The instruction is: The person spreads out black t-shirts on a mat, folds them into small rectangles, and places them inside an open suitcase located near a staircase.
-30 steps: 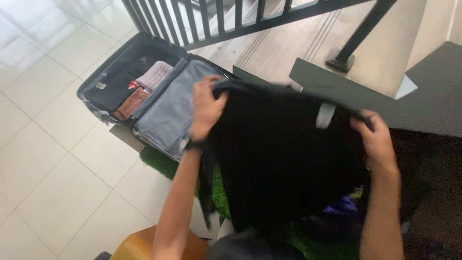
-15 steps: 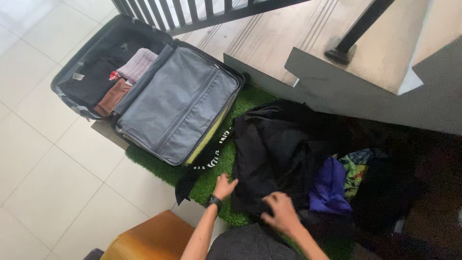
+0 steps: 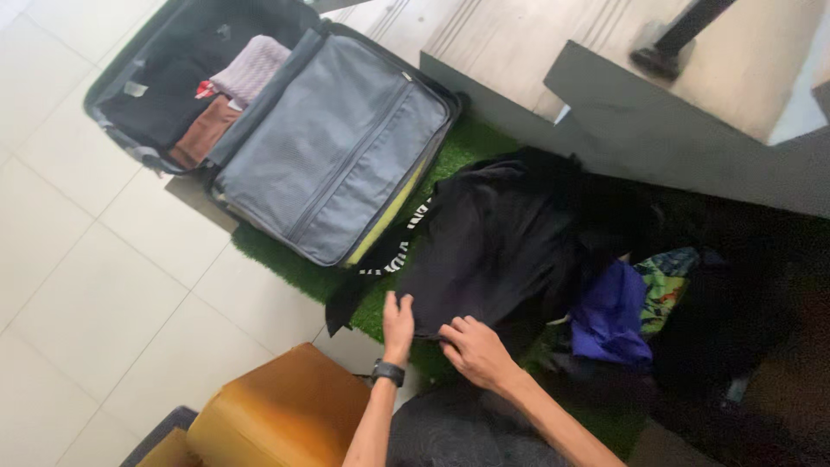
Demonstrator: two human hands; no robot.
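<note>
Black garment (image 3: 501, 251) under both hands' fingers (image 3: 454, 333)

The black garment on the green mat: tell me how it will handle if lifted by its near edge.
The black garment lies rumpled and folded over itself, so it is probably floppy and would sag. Both hands, left hand and right hand, press its near edge flat, which suggests thin, light cloth. It should not roll.
</note>
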